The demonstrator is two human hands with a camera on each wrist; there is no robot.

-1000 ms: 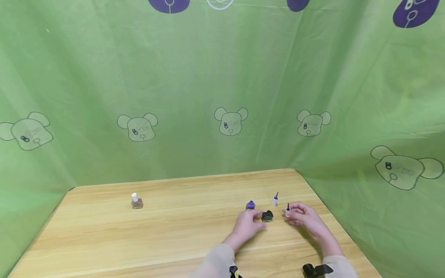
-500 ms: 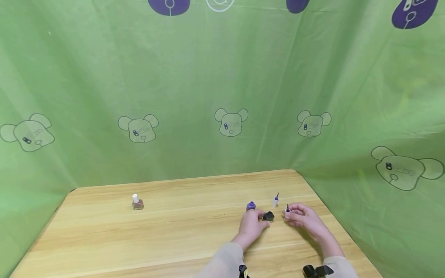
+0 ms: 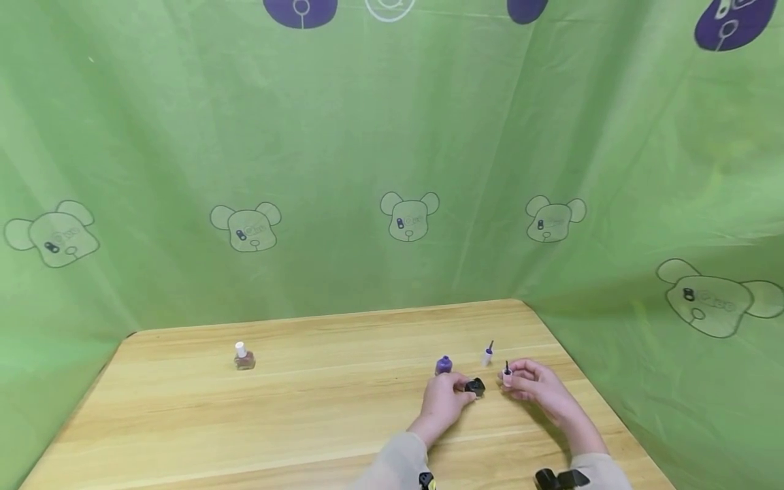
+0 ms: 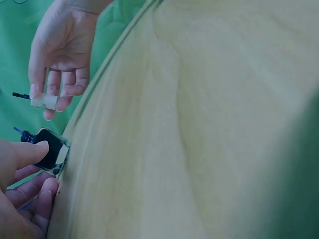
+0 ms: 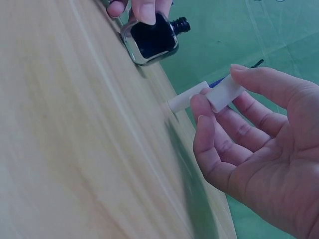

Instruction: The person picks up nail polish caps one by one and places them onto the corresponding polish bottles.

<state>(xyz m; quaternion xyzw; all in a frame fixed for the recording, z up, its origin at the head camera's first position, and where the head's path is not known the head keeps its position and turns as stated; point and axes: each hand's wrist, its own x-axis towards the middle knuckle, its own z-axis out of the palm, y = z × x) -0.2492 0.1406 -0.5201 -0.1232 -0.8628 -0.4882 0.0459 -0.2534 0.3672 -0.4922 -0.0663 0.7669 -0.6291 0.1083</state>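
On the right part of the tabletop (image 3: pixel 275 422), a dark bottle (image 5: pixel 155 42) is being gripped by the left hand (image 3: pixel 442 403), with the thumb pressing on its flat face and the fingers curling behind. Its bare neck (image 5: pixel 181 25) is pointing roughly upward, presumably so that no liquid is escaping; whether its base is touching the wood cannot be told. A white cap (image 5: pixel 226 93) is being pinched between the thumb and fingers of the right hand (image 3: pixel 544 391), near the dark bottle but apart from it. The attached dark brush (image 5: pixel 257 63) is pointing up, probably so that wet polish is being held off the wood. Just beyond, a second cap (image 3: pixel 487 358) is standing inverted, its purple brush (image 3: pixel 491 345) also pointing up, likely for the same reason. A purple bottle (image 3: pixel 444 366) is standing uncapped just beyond the left hand, apparently within easy reach. A closed bottle (image 3: pixel 245 361) is standing well apart on the left, seemingly out of the way.
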